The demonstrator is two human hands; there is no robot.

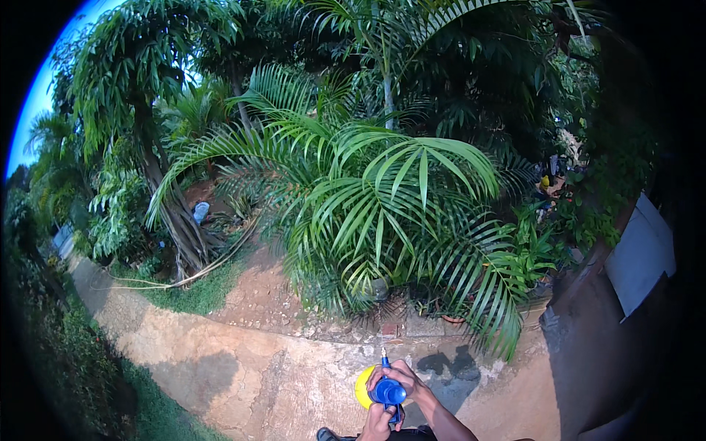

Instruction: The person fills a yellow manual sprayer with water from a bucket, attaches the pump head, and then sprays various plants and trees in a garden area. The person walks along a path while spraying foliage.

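A hand pump sprayer with a yellow tank [363, 387] and a blue pump head [388, 392] is held low in front of me. Its blue nozzle [384, 358] with a brass-coloured tip points away from my body. My left hand [379, 421] grips the blue handle at the near side. Around the far side of the blue head wraps my right hand [401, 377], close to the nozzle's base. Most of the tank is hidden beneath the head and my hands.
Beyond the cracked concrete path [320, 375] spreads a large palm [380, 193] with arching fronds. A hose [187, 282] curves past a tree trunk [176, 220] on the left. A dark shoe [326, 434] shows at the bottom. Pale sheeting [640, 256] stands at right.
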